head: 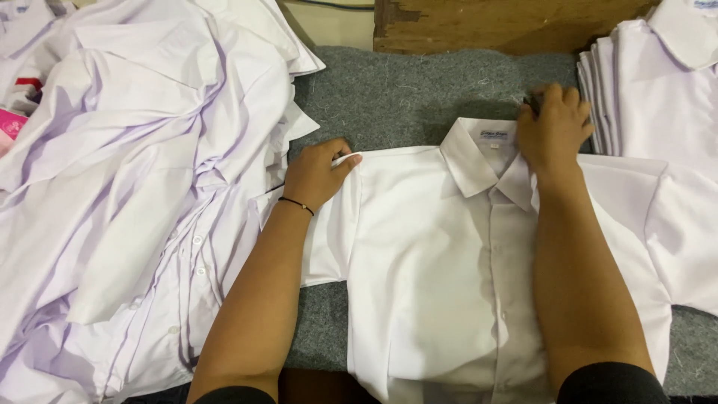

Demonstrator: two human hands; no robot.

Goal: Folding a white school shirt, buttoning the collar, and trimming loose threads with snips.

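Note:
A white collared shirt [426, 262] lies front up on a grey felt surface [404, 97], its collar toward the far side. My left hand [318, 173] pinches the shirt's left shoulder seam where the sleeve starts, thumb on top. A thin black band is on that wrist. My right hand [555, 127] rests on the right side of the collar with fingers curled, and something small and dark shows at its fingertips; what it is cannot be told.
A loose heap of white shirts [134, 187] covers the left side. A neat stack of folded white shirts [658, 90] sits at the far right. A worn wooden board [493, 26] runs along the back edge.

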